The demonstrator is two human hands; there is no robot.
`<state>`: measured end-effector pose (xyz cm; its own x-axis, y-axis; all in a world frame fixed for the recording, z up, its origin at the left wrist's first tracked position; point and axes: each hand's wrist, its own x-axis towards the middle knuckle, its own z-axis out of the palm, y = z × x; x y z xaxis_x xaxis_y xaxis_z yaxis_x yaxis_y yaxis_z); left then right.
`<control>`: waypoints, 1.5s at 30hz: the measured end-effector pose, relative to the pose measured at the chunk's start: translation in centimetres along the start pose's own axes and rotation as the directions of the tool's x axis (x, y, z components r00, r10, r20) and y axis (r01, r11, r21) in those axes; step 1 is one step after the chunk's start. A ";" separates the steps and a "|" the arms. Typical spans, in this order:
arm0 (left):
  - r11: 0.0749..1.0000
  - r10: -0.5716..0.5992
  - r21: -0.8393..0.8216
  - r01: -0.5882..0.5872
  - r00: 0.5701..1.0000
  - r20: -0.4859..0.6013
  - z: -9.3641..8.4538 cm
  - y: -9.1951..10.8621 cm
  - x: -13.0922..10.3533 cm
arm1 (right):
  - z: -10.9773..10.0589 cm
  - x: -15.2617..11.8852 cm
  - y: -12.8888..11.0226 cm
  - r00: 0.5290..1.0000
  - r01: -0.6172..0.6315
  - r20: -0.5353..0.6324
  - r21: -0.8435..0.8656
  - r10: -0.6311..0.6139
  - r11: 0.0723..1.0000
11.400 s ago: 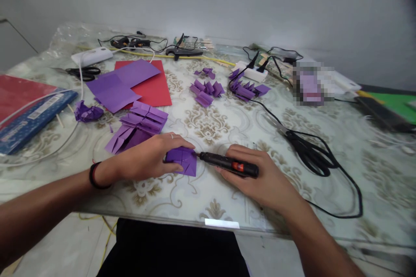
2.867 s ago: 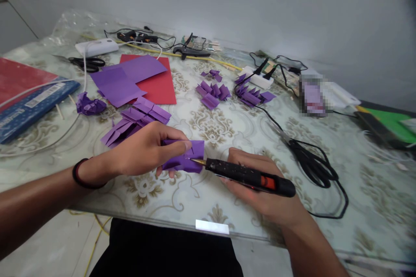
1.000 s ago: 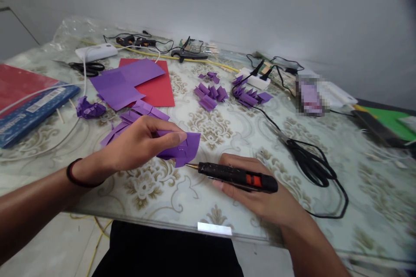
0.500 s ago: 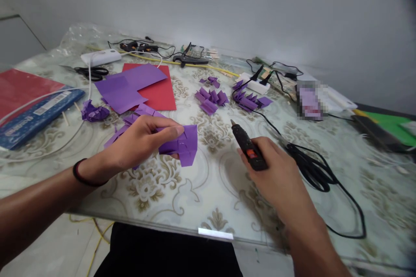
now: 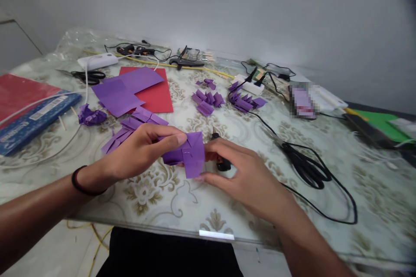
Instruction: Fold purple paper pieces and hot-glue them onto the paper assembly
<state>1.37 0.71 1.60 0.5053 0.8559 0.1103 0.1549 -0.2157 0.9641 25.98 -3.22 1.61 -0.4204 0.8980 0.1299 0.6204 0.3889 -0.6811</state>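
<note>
A folded purple paper piece point(image 5: 194, 155) is pinched between the thumb and fingers of my left hand point(image 5: 146, 149). My right hand point(image 5: 243, 173) is at the right edge of this piece, its fingertips on the paper, thumb low and fingers higher. Behind the right fingers a black glue gun point(image 5: 222, 162) lies on the table, partly hidden, its tip pointing away from me. More folded purple strips point(image 5: 121, 131) lie behind my left hand.
Purple sheets point(image 5: 120, 95) lie on a red sheet point(image 5: 159, 99). Folded purple clusters point(image 5: 207, 101) stand farther back near a white power strip point(image 5: 248, 85). Black scissors point(image 5: 305, 164) and a cable are at the right. Crumpled purple paper point(image 5: 91, 115) sits left.
My right hand has let go of the glue gun, which now lies on the table, and has moved left to the folded purple paper. The left hand keeps its hold.
</note>
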 end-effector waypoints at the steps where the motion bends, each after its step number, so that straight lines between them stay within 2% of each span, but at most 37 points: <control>1: 1.000 0.010 -0.003 -0.010 1.000 0.015 0.0 0.0 0.0 | 0.5 0.4 -0.3 1.000 -0.005 -0.008 0.040 0.006 0.999; 5: 1.000 0.007 -0.005 -0.007 0.997 0.073 0.1 0.2 -0.1 | 1.7 1.0 0.0 0.996 -0.053 -0.060 0.198 0.067 0.979; 10: 0.999 -0.029 -0.016 0.031 0.995 0.093 0.2 0.5 -0.1 | 2.1 0.6 0.4 0.986 -0.143 -0.028 0.344 0.163 0.928; 17: 0.993 -0.086 -0.061 0.098 0.981 0.174 0.0 0.6 -0.3 | 2.4 0.5 0.8 0.984 -0.135 -0.048 0.414 0.170 0.900; 22: 0.989 -0.114 -0.069 0.131 0.973 0.202 -0.1 0.3 -0.6 | 2.3 0.5 0.9 0.983 -0.131 -0.042 0.525 0.179 0.841; 34: 0.981 -0.187 -0.007 0.196 0.947 0.263 0.0 0.3 -0.4 | 2.0 0.8 0.1 0.983 -0.175 0.056 0.553 0.174 0.814; 45: 0.966 -0.256 0.032 0.258 0.926 0.276 0.0 0.0 -0.5 | 2.3 0.8 0.0 0.993 -0.111 0.026 0.563 0.116 0.819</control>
<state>1.11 0.29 1.50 0.6624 0.7186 -0.2117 0.3071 -0.0027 0.9517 24.16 -2.98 0.05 -0.3630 0.9313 0.0309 0.1823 0.1035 -0.9778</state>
